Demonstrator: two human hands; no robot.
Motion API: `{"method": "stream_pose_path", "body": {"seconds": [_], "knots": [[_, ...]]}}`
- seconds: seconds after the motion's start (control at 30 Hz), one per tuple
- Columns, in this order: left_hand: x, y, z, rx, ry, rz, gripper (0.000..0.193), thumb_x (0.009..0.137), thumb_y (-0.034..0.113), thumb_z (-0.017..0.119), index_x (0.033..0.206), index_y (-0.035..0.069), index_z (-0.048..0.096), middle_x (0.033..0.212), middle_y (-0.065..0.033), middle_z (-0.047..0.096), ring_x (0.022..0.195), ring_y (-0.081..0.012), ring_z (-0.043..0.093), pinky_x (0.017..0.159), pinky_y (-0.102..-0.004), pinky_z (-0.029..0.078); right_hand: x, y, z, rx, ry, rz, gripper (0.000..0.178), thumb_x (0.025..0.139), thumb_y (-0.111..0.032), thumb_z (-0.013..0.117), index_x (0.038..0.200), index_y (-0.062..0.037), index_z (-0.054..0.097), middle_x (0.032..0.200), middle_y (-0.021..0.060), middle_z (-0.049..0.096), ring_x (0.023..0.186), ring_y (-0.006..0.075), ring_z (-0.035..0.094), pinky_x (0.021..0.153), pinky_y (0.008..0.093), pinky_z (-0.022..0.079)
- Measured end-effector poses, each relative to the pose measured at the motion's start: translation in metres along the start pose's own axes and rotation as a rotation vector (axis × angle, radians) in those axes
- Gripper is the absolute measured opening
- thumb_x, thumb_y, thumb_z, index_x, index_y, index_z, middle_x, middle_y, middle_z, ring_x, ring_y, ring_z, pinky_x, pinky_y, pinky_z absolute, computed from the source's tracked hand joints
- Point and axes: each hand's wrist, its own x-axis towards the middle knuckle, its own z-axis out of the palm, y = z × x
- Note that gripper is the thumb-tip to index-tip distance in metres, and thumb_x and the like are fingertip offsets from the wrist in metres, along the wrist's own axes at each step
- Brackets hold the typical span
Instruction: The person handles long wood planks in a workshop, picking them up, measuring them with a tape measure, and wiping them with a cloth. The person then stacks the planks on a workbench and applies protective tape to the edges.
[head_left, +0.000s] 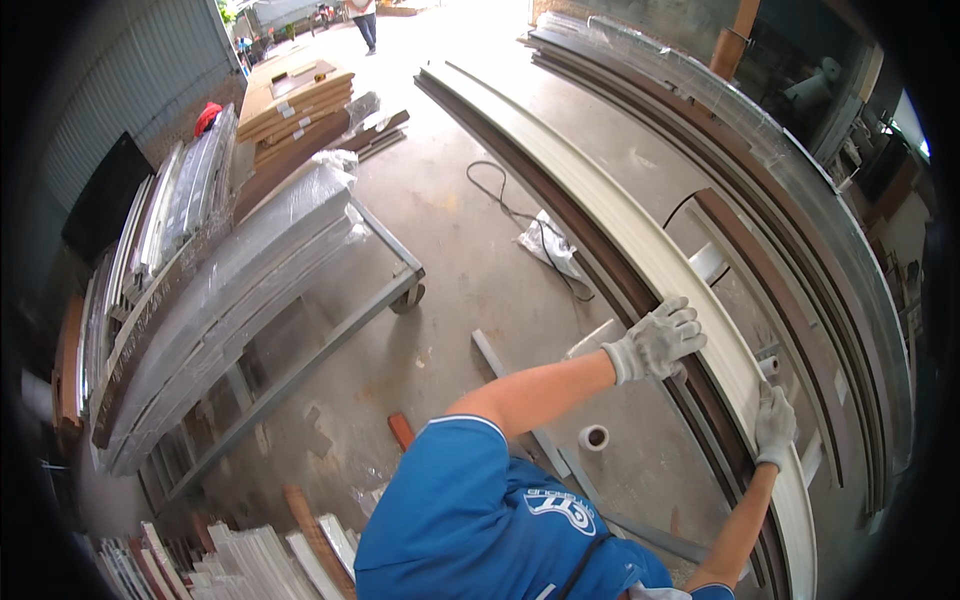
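Note:
A long cream-coloured profile [620,215] runs from the far middle toward the lower right, beside long dark brown profiles [540,190]. My left hand [657,341], in a grey-white work glove, lies across the cream profile's left edge, its fingers bent over the top. Nearer to me, my right hand [774,424], also gloved, grips the same profile's right edge. Its fingers point away from me, and part of them is hidden. Below the profiles, pale support bars [708,262] show in places.
Long wrapped profiles [290,225] lie on a wheeled metal rack [330,345] at left. More long profiles [760,160] line the right side. On the floor are a white roll [593,437], a plastic bag [552,245] and a dark cable [500,205]. A person [363,22] stands far off.

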Motion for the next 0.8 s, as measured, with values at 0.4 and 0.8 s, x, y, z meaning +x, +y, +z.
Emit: {"method": "stream_pose_path", "body": {"seconds": [0.4,0.8], "knots": [[-0.114,0.049,-0.023,0.211,0.242,-0.402,0.079,0.079,0.065,0.069,0.139,0.015,0.058,0.147,-0.0134,0.052,0.142,-0.0338,0.043,0.123,-0.0561,0.025,0.001,-0.002,-0.018,0.217,-0.142,-0.114,0.042,0.105,-0.048,0.049,0.112,-0.0098,0.064,0.104,0.0242,0.068,0.1,0.0493,0.062,0.08,0.0549,0.047],[-0.561,0.066,-0.071,-0.234,-0.684,-1.854,0.061,0.085,0.06,0.063,0.114,0.007,0.073,0.12,-0.0215,0.07,0.114,-0.039,0.065,0.097,-0.0485,0.051,0.094,-0.126,-0.035,0.129,-0.169,-0.322,0.051,0.103,-0.053,0.05,0.126,-0.0095,0.063,0.117,0.0195,0.07,0.108,0.0423,0.066,0.087,0.0486,0.052]]}}
